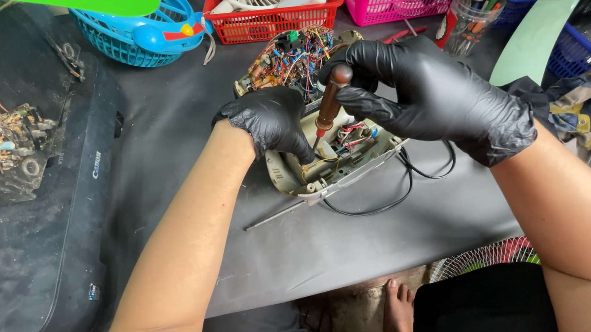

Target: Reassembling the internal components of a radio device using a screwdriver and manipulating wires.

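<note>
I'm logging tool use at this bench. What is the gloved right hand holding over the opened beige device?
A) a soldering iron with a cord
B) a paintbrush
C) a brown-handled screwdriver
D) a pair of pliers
C: the right hand grips a brown-handled screwdriver, tip pointing down into the opened beige device, which the left hand steadies.

2 gloved hands, left (pixel 270 122) and right (pixel 439 96), 1 screwdriver (pixel 329 106) and 1 opened beige casing (pixel 331 163). 2 circuit boards: 1 wired (pixel 293 56), 1 loose (pixel 14 137). 4 baskets: blue (pixel 121 42), red (pixel 268 20), pink (pixel 399 2), dark blue (pixel 589 65).
</note>
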